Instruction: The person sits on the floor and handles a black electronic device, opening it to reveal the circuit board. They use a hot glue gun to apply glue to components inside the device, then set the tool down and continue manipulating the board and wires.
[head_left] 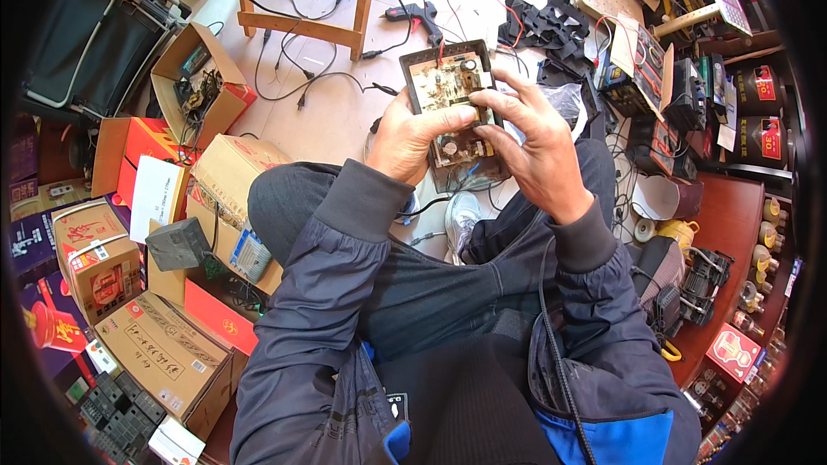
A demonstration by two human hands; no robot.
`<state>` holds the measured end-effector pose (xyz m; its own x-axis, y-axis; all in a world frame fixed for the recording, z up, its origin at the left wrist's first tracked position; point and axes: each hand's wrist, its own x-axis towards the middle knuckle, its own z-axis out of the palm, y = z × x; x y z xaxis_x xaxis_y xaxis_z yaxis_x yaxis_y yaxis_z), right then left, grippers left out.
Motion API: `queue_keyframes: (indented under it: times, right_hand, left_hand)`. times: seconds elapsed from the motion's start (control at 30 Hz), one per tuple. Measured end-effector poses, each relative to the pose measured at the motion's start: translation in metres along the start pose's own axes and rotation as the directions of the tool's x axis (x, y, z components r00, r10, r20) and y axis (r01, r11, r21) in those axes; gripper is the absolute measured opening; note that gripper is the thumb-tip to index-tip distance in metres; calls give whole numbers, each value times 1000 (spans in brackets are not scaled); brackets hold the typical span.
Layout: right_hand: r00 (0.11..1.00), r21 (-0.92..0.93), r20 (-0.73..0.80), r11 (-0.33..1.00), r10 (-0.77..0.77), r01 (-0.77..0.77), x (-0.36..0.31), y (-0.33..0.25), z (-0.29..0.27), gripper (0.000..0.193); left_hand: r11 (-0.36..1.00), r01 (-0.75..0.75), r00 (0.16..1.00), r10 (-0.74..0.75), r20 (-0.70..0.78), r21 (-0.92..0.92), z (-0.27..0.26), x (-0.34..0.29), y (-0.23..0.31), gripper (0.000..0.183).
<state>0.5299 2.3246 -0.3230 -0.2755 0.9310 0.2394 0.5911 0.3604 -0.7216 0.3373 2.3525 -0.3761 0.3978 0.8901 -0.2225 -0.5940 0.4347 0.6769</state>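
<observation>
An open black plastic case point(417, 62) with a circuit board point(444, 79) inside is held up over my lap. My left hand point(409, 138) grips its left side, thumb laid across the board. At the right side my right hand point(538, 142) has its fingers bent over the edge, fingertips touching the board around its middle; whether they pinch a small part there I cannot make out. Red and dark leads run from the top of the case. A blue wire point(469, 174) shows near its lower end, and the underside is hidden.
A red-and-black glue gun point(415, 15) and tangled black cables point(297, 77) lie on the floor beyond, near a wooden stool point(366, 0). Cardboard boxes point(168, 353) crowd the left. Black straps point(551, 30), batteries point(629, 86) and a reddish-brown cabinet point(719, 207) stand right.
</observation>
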Motion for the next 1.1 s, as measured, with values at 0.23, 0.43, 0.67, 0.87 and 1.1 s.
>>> queue_keyframes:
  times: [0.23, 0.43, 0.67, 0.87, 1.1]
  right_hand:
    - [1000, -2, -6, 1000, -7, 7, 2, 1, 2, 42]
    - [977, 286, -26, 938, 211, -195, -5, 12, 8, 57]
    - [846, 650, 237, 569, 477, -503, -27, 22, 27, 68]
    - [749, 652, 537, 373, 388, -660, -43, 12, 63, 70]
    - [773, 580, 552, 523, 312, -625, -39, 3, 65, 31]
  left_hand:
    - [1000, -5, 1000, 5, -9, -7, -2, 1, -1, 44]
    - [988, -44, 990, 23, -142, -146, -11, 8, 4, 35]
    - [965, -153, 974, 111, -196, -215, -21, 12, 8, 30]
    - [954, -206, 959, 152, -241, -219, -22, 17, 6, 32]
    - [954, -237, 952, 190, -239, -185, -18, 14, 9, 36]
